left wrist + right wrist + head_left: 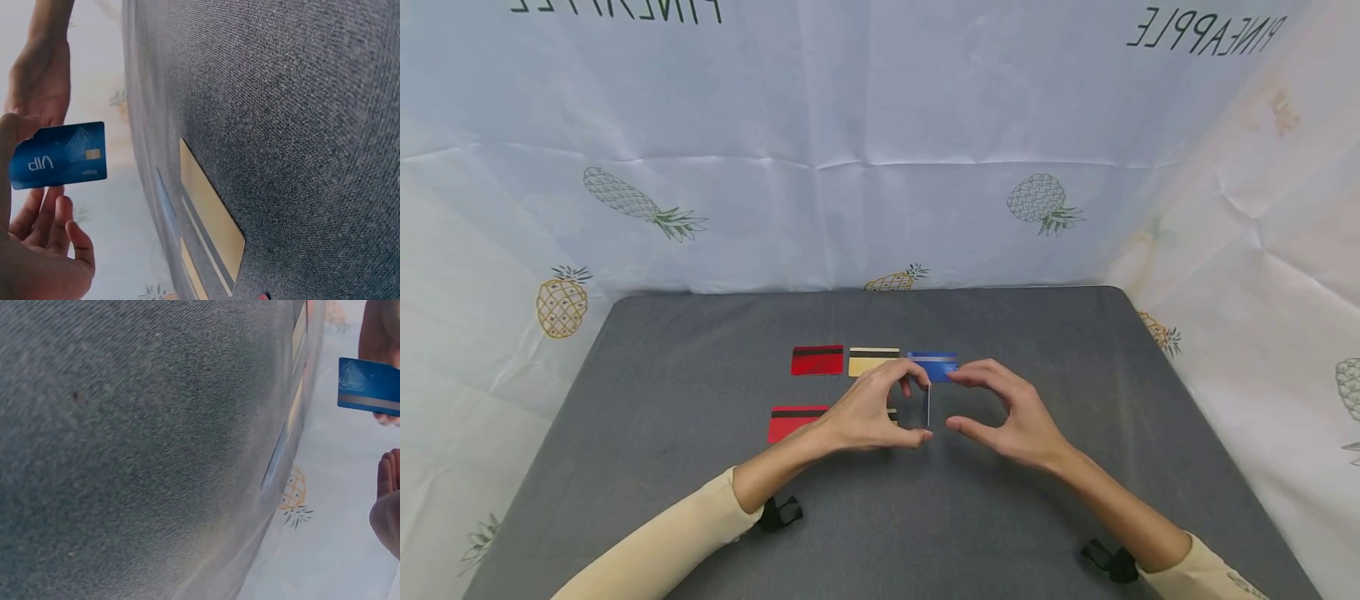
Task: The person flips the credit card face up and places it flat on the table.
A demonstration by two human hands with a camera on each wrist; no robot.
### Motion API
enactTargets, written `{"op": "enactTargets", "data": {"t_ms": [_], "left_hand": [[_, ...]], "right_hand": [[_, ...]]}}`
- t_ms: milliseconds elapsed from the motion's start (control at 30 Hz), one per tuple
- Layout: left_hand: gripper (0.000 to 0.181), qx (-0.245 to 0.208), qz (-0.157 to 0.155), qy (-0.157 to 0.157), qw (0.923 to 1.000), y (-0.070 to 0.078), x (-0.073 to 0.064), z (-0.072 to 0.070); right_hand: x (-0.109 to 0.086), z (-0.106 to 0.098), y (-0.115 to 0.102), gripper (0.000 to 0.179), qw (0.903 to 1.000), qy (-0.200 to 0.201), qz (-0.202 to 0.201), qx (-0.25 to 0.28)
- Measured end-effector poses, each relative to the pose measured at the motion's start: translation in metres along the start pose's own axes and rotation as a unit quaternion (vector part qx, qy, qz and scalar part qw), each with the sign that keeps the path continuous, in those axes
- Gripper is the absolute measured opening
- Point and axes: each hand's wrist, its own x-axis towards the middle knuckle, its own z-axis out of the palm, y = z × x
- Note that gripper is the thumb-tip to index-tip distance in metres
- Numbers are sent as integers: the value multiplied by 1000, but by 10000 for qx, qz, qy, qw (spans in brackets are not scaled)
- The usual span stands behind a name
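My left hand (870, 408) pinches a blue bank card (59, 156) by its opposite edges, thumb at one edge and fingers at the other. The card stands edge-on in the head view; its chip and "VIP" lettering face the left wrist camera, and a silver stripe shows in the right wrist view. Just to its right, my right hand (1018, 417) is apart from the card, its thumb and fingers spread in a loose curve. Below the hands lie a red card (792, 423), partly covered by my left arm, and a gold card (209, 209), mostly hidden by my left hand in the head view.
Farther back on the grey table (700, 375), another red card (817, 362), another gold card (872, 353) and another blue card (934, 367) lie in a row. A white pineapple-print cloth (835, 100) hangs behind the table and along its sides.
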Motion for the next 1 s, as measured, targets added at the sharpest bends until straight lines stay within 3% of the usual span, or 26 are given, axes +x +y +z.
{"op": "enactTargets", "data": {"t_ms": [433, 1000], "left_hand": [[55, 14, -69, 19, 10000, 2, 0, -1], [56, 134, 56, 23, 9999, 3, 0, -1]], "right_hand": [[4, 0, -9, 65, 9979, -111, 14, 646], [6, 3, -12, 66, 9979, -236, 41, 607]]}}
